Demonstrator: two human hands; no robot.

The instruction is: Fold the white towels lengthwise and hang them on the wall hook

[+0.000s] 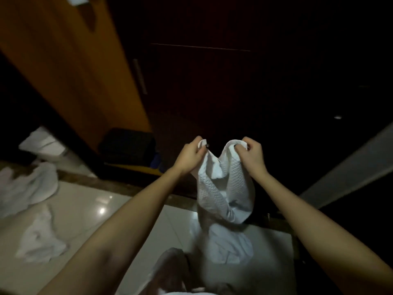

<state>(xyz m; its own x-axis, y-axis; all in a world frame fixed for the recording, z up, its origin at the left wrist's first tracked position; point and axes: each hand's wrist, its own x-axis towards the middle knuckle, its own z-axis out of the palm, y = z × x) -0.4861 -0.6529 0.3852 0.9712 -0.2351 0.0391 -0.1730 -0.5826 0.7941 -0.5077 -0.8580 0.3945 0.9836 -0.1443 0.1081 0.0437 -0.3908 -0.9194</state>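
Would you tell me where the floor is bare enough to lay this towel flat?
The glossy tile between the crumpled towels on the left and the heap under the held towel is bare. It is crowded along the left edge and directly below the held towel.

The glossy pale floor (89,209) has a crumpled white towel (29,184) lying at the far left and a second towel (40,241) nearer, also on the left. A white heap of cloth (229,245) lies to the right, just beside the brown strip (127,188) that crosses the floor.

No text, label, brand, number or sign can be read anywhere in this dim view.
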